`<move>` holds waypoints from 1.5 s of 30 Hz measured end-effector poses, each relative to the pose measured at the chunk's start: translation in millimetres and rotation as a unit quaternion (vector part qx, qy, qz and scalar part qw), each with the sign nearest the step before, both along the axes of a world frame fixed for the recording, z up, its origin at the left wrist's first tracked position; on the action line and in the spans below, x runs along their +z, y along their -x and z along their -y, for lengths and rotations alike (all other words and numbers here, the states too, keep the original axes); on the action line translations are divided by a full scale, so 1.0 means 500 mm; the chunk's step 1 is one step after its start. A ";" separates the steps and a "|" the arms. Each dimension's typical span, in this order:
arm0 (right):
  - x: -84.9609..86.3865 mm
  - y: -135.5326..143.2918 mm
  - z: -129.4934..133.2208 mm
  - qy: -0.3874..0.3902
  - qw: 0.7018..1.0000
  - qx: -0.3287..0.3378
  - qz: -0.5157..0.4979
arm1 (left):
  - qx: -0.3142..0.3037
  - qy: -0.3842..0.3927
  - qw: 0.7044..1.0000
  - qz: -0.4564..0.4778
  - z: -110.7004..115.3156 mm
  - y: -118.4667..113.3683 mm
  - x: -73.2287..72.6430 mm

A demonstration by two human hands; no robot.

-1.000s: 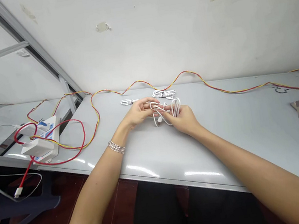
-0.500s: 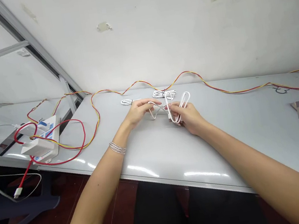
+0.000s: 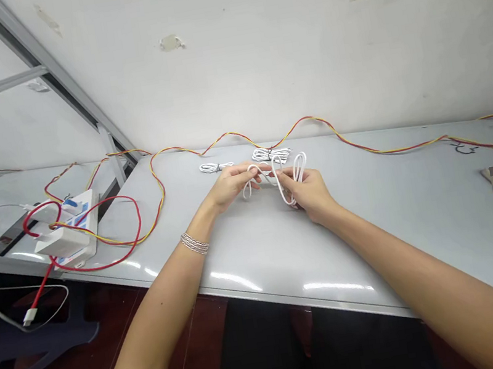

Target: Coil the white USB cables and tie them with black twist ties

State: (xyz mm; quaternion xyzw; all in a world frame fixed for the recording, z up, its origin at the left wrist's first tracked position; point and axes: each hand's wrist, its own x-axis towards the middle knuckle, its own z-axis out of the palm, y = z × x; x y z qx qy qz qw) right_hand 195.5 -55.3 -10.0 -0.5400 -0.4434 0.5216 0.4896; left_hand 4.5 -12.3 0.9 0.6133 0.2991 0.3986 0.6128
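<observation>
- Cable point(image 3: 275, 175), white and gathered in loops, is held above the middle of the grey table point(image 3: 365, 222), between the person's two hands.
- The right hand point(image 3: 311, 193) is closed on it, thumb and fingers pinching the loops, which stand up and hang down around the fingertips.
- The left hand point(image 3: 228, 187) pinches a strand of the same cable, a small loop hanging below its fingers; the two hands' fingertips are close together (whether they touch, one cannot tell).
- A silvery bracelet point(image 3: 195, 243) circles the left wrist.
- On the far side of the table, just beyond the hands, lie two white cable bundles: a smaller one point(image 3: 211, 168) to the left and a larger one point(image 3: 267, 155) to the right, each bound with a dark tie.
- A red and yellow wire point(image 3: 358, 151) winds along the far side, near the wall point(image 3: 279, 67).
- At the left, a white power strip point(image 3: 88, 219) carries a white adapter point(image 3: 63, 241), with red cable looping around.
- At the far right lie small dark ties point(image 3: 463, 148).
</observation>
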 end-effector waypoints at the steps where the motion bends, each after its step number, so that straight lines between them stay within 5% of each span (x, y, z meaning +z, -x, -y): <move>1: -0.001 0.000 -0.001 0.005 1.000 -0.001 0.006 | 0.009 -0.006 1.000 0.002 0.001 0.000 0.001; 7: -0.001 -0.003 0.000 0.018 0.999 0.010 0.047 | 0.083 -0.062 0.993 0.063 -0.003 0.007 0.005; 17: -0.008 -0.007 0.007 -0.032 0.987 0.103 0.120 | 0.228 -0.122 0.966 0.034 -0.017 0.001 -0.009; 25: -0.020 -0.007 0.002 -0.073 0.978 0.111 0.163 | 0.209 -0.128 0.966 -0.081 -0.005 -0.008 -0.015; 45: -0.028 -0.010 -0.003 -0.085 0.978 0.137 0.132 | 0.183 -0.078 0.975 -0.095 -0.022 -0.002 -0.033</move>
